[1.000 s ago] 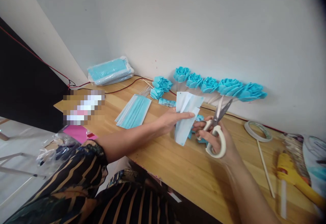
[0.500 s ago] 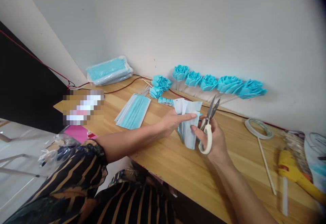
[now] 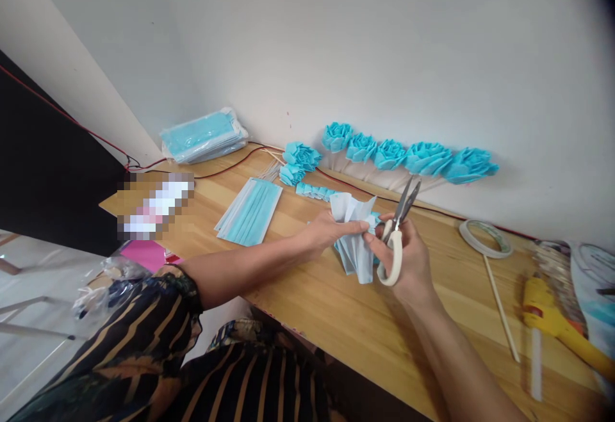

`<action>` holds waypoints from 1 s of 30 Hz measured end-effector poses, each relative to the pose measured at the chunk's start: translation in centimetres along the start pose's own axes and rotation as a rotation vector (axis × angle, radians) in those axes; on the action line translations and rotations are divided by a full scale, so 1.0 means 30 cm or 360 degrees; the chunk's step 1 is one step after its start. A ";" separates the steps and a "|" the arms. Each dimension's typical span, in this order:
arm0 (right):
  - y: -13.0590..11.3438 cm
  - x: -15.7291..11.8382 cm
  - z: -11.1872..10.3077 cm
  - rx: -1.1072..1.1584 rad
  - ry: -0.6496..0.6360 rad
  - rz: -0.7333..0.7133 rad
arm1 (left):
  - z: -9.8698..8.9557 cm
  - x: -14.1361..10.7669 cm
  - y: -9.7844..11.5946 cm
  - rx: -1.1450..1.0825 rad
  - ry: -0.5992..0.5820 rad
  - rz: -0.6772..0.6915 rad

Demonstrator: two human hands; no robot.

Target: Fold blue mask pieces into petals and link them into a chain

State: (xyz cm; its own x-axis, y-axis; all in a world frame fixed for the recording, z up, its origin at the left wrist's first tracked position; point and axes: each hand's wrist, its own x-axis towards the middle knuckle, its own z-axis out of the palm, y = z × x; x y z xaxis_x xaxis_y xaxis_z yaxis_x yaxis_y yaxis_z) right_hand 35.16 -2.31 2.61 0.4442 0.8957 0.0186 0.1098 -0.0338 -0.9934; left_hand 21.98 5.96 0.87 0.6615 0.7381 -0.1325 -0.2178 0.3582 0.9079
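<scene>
two bare hands meet over a wooden counter (image 3: pixel 288 287), gathering a pale, pleated sheet (image 3: pixel 354 246) between them. the left hand (image 3: pixel 323 231) pinches the sheet near its upper part, thumb laid across the front. the right hand (image 3: pixel 410 259) is closed around a pair of white-handled scissors (image 3: pixel 395 259), blades pointing up and slightly parted, while its thumb meets the sheet's right edge. the sheet is held up above the counter, creased into loose folds (more blue material (image 3: pixel 377 218) shows behind it, its shape partly hidden). behind the hands, five blue flowers (image 3: pixel 428 157) stand in a row along the pale wall (image 3: pixel 288 44). two further blue blooms (image 3: pixel 300 158) lie to the left, near a strip of folded blue pieces (image 3: pixel 311 190). a fanned stack of blue masks (image 3: pixel 250 211) rests beside the left forearm, with a clear bag of masks (image 3: pixel 204 135) farther back. at right sit a roll of tape (image 3: pixel 480 250), a thin stick (image 3: pixel 501 310) and a yellow glue gun (image 3: pixel 542 303).
</scene>
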 end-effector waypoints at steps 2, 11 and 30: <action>-0.002 0.003 -0.004 -0.0026 0.0043 0.0005 | -0.014 -0.002 0.044 0.0149 0.0119 0.0235; 0.009 0.012 -0.001 -0.0010 0.0060 -0.0012 | -0.053 -0.036 0.147 0.1306 0.0378 0.1491; 0.036 -0.005 -0.003 -0.0049 -0.0081 -0.0143 | -0.055 0.014 0.077 0.0770 -0.0003 0.0659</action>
State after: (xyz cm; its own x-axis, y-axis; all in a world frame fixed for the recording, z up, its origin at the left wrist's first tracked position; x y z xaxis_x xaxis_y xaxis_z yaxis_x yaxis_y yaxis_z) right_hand 35.29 -2.51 1.53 0.3858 0.9171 0.1007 0.1747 0.0345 -0.9840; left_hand 20.57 8.05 2.24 0.5934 0.7589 0.2683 -0.1073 -0.2557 0.9608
